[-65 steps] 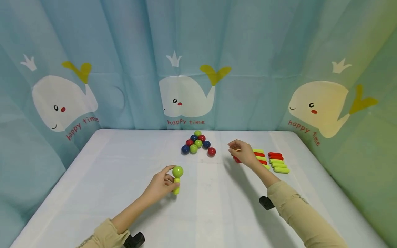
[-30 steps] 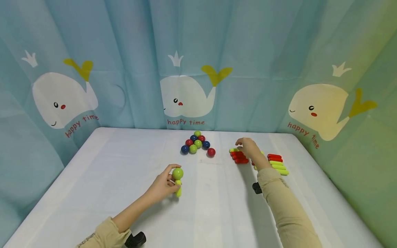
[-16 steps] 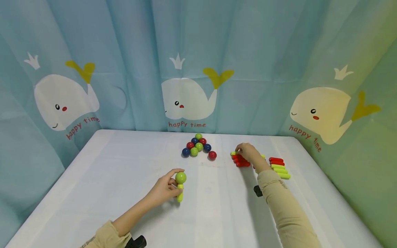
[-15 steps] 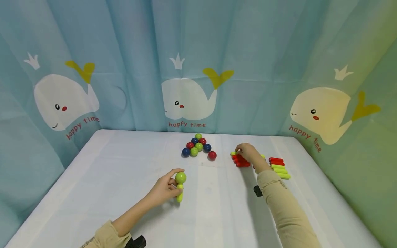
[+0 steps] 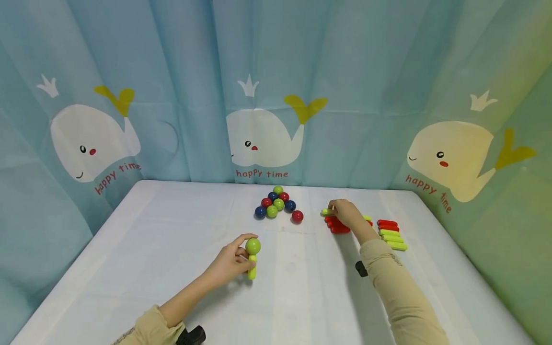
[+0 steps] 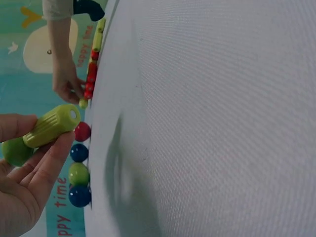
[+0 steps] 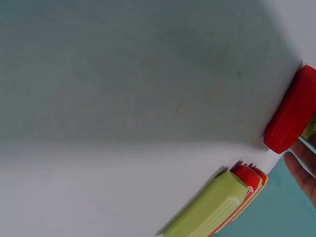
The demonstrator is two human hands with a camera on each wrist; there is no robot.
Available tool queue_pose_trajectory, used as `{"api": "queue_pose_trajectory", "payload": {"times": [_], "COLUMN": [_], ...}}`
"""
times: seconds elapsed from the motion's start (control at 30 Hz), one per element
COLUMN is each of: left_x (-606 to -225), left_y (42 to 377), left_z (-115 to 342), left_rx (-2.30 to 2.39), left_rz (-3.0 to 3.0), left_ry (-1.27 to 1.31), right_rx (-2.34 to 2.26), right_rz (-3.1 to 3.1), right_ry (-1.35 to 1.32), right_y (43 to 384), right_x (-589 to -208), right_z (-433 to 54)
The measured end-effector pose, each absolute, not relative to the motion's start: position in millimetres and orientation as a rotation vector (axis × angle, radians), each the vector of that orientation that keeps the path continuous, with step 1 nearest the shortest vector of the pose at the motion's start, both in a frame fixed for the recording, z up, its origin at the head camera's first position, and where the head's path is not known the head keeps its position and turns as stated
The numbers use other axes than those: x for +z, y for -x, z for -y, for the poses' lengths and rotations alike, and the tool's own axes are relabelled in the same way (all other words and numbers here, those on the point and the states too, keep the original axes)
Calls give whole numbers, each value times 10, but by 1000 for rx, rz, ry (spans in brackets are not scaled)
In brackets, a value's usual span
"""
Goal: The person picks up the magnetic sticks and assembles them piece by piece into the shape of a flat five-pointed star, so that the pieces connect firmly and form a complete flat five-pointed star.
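Observation:
My left hand (image 5: 228, 262) holds a yellow-green magnetic stick (image 6: 52, 126) upright above the table, with a green ball (image 5: 253, 246) on its top end. The thumb and fingers pinch the stick, and the index finger reaches over to the ball. Farther back on the right, my right hand (image 5: 346, 213) pinches another yellow-green stick (image 5: 326, 212) at the far end of a row of red sticks (image 5: 339, 230). That stick lies partly hidden under the fingers. In the right wrist view only some fingertips (image 7: 301, 173) show, beside a red stick.
Several red, blue and green balls (image 5: 278, 204) are grouped at the back middle of the white table (image 5: 172, 239). One red ball (image 5: 297, 217) lies a little apart. More red and yellow-green sticks (image 5: 391, 238) lie in rows to the right. A whale-print curtain (image 5: 194, 120) surrounds the table.
My right hand has come down from above the left row and taken hold of the yellow-green stick at its far end. The left hand keeps its ball and stick nearly in place.

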State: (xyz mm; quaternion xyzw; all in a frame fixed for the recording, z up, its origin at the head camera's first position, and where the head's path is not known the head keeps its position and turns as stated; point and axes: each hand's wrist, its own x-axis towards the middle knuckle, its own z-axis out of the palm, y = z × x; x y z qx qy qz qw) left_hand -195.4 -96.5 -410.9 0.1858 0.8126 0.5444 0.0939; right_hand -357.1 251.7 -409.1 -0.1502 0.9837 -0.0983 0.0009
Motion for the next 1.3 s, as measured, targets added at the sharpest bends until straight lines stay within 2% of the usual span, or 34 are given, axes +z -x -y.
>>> {"api": "queue_pose_trajectory", "payload": {"times": [0.47,0.73,1.3], "left_x": [-4124,-4148,-4146], "left_y": [1984,1969,1979], "left_z": [882,881,908], "left_rx": [1617,1629,1603], "left_rz": [-2399,-2423,-2544], "left_ry": [-533,-473,-447], "right_rx": [-330,-766,-1454], "right_rz": [-3179,-3180,-2808], "right_ry": [630,738,590], "right_y": [3329,3139,2844], "right_x": [-4005,-4006,-3928], "right_z": [-2381,-2296,-1909]}}
